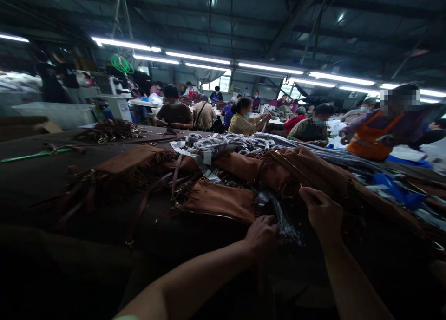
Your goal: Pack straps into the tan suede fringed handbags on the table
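My right hand [322,212] is closed in a pinch, with a tiny thin light-coloured piece [301,186] at its fingertips, too small to name. Just beyond those fingers lies a large brown suede piece [313,166] with a gold zipper [289,163]. My left hand [263,234] rests low on the dark table, fingers curled; what is in them is hidden. Beside it lies a brown fringed bag [219,201], zipper edge facing me. Between my hands is a clear plastic bag [277,208], with small pale bits [291,234] in front of it.
Grey cords [226,143] are heaped behind the bags. More fringed brown pieces [128,160] and straps [108,129] lie left, near a green strip [38,153]. Blue material [400,190] is at the right. Several people work beyond the table; one wears an orange apron [371,136].
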